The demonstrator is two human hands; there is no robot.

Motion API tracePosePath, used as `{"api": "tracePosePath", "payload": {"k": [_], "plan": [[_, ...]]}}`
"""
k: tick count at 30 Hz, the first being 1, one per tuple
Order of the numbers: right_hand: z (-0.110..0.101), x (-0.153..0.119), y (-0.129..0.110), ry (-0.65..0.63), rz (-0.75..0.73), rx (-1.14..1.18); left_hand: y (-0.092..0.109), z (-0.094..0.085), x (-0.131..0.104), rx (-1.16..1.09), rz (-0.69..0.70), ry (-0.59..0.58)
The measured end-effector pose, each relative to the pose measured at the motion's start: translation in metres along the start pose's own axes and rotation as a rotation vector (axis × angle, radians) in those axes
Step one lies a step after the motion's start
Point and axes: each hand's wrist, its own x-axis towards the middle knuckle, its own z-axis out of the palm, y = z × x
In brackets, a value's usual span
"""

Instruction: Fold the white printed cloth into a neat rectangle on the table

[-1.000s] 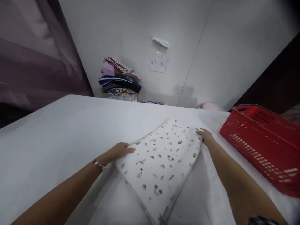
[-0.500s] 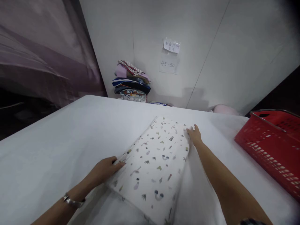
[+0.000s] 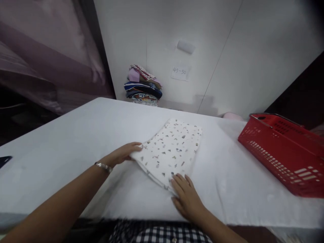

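Observation:
A folded white cloth (image 3: 169, 148) with small printed motifs lies on the white table (image 3: 76, 135). My left hand (image 3: 128, 151) pinches its near left corner, thumb on top and fingers beneath, lifting that corner slightly. At the near right corner, my right hand (image 3: 184, 195) rests on the cloth's edge with its fingers spread. Several layers show along the near edge between my hands.
On the right stands a red plastic basket (image 3: 278, 148) with a metal handle. A stack of folded fabrics (image 3: 144, 86) is beyond the table's far edge, by the wall. A dark object (image 3: 4, 161) lies at the left edge.
My right hand has come from the cloth's far right corner to its near right corner. My left hand still holds the left side, now at the near corner. The view has shifted.

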Motion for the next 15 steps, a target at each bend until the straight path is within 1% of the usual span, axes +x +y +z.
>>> {"api": "tracePosePath", "payload": {"k": [2,4,7,9,11,13,15], "plan": [[0.002,0.003,-0.001,0.025,0.009,-0.047,0.011,0.004,-0.001,-0.092,0.005,0.023],[0.004,0.005,0.001,0.058,0.0,-0.079,0.027,0.01,-0.003,-0.213,0.02,0.025],[0.01,0.007,0.001,0.131,0.009,-0.123,0.052,0.024,-0.008,-0.402,0.092,-0.045],[0.015,0.008,0.001,0.179,0.031,-0.153,0.067,0.035,-0.011,-0.458,0.134,-0.084],[0.014,0.01,0.004,0.207,0.065,-0.172,0.079,0.046,-0.012,-0.508,0.166,-0.119],[0.002,0.012,0.01,0.205,0.127,-0.184,0.09,0.055,-0.009,-0.547,0.191,-0.137],[-0.026,0.016,0.021,0.193,0.229,-0.21,0.102,0.06,-0.003,-0.578,0.216,-0.137]]}}
